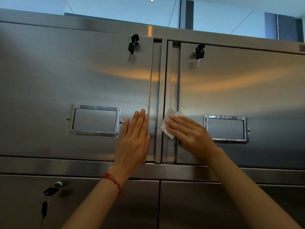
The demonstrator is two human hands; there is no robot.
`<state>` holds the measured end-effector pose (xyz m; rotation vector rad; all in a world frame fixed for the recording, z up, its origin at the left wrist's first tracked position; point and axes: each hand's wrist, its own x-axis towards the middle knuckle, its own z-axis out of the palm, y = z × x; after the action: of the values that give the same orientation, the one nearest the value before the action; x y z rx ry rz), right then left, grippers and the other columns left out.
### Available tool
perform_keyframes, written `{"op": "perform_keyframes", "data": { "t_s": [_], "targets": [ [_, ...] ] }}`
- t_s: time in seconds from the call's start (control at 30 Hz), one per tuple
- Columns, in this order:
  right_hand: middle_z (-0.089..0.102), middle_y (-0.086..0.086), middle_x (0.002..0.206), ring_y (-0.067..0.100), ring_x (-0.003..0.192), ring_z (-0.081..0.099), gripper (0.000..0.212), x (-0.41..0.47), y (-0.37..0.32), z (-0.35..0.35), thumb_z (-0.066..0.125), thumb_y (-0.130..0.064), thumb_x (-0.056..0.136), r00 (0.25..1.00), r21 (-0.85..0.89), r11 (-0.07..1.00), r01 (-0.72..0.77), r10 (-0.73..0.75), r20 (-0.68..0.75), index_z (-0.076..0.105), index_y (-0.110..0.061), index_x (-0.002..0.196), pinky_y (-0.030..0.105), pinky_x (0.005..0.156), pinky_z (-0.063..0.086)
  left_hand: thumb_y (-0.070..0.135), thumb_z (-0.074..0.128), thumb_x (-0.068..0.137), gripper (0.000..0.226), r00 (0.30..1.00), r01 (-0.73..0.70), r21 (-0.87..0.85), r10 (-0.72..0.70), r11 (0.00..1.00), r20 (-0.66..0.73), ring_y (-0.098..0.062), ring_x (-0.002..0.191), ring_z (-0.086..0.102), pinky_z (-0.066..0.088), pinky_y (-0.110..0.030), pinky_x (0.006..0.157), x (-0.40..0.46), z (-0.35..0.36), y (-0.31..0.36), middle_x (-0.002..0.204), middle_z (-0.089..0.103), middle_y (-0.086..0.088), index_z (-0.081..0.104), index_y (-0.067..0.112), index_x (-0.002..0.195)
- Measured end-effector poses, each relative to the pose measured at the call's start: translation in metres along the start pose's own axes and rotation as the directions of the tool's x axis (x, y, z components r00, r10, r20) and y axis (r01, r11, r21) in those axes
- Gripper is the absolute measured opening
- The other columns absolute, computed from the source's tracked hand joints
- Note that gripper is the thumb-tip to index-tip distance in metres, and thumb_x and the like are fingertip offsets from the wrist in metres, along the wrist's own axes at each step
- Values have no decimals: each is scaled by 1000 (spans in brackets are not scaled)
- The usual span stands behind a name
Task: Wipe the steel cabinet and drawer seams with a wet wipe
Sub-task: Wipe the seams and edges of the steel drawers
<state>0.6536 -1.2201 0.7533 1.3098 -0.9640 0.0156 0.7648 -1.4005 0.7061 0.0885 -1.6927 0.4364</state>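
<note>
The right hand point(189, 134) presses a folded white wet wipe point(170, 123) flat against the steel cabinet point(165, 33), its fingers laid straight over the sheet rather than curled round it, so this grip is an open, pressing one with the wipe trapped between the fingers and the metal. The wipe sits on the vertical seam point(171, 80) at the left edge of the right-hand door point(239, 86), in the lower part of that door and just left of its chrome label holder point(227, 128). What the coming move turns on is the run of that seam: its long axis is upright, reaching from the wipe up toward the cabinet's top rail and, for a shorter stretch, down to the horizontal rail point(82, 166) under the doors. Most of the seam lies above the wipe, so the longer stroke is probably upward and along the channel, not across it. The left hand point(133, 138) rests flat, fingers straight and together, on the right edge of the left-hand door point(66, 80), just across the central post point(159, 100) from the wipe; it holds nothing and seems to be steadying that door. The right hand is the nearer to the seam and the one carrying the wipe. A key point(198, 54) hangs from the lock near the right door's upper left corner, close beside the seam, and a high stroke might brush it.
</note>
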Motion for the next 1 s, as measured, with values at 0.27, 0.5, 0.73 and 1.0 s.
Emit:
{"op": "perform_keyframes", "data": {
  "t_s": [0.27, 0.5, 0.73, 1.0],
  "targets": [
    [65, 15, 116, 31, 111, 60, 27, 1, 3, 0, 75, -4, 76, 999, -47, 998, 41, -40, 15, 72, -2, 103, 42, 90, 51, 25, 27, 96, 51, 1000, -10, 3, 10, 1000, -22, -33, 137, 25, 24, -50, 111, 0, 2, -2, 148, 26, -19, 28, -1, 140],
    [65, 16, 116, 30, 109, 61, 28, 6, 7, -2, 75, -4, 76, 999, -19, 999, 47, -47, 21, 71, -1, 103, 41, 88, 53, 25, 26, 96, 51, 1000, -11, 14, 12, 1000, -27, -34, 136, 26, 27, -51, 109, 0, 2, -1, 147, 28, -20, 31, -2, 139],
    [65, 18, 115, 32, 110, 61, 34, 2, -2, 0, 80, -4, 70, 999, 20, 1000, 1, -2, 38, 71, 1, 103, 44, 88, 53, 26, 27, 96, 51, 1000, -8, 16, 8, 1000, -18, -33, 137, 25, 26, -50, 110, 0, 1, -2, 148, 27, -19, 30, -1, 140],
    [66, 18, 113, 31, 107, 62, 32, 8, 6, -1, 80, -3, 71, 1000, 8, 1000, 18, -19, 15, 71, 1, 102, 44, 86, 54, 26, 27, 96, 51, 1000, -10, 25, 10, 1000, -29, -32, 137, 24, 25, -49, 111, -2, 3, -2, 148, 27, -18, 31, -1, 140]
  ]
}}
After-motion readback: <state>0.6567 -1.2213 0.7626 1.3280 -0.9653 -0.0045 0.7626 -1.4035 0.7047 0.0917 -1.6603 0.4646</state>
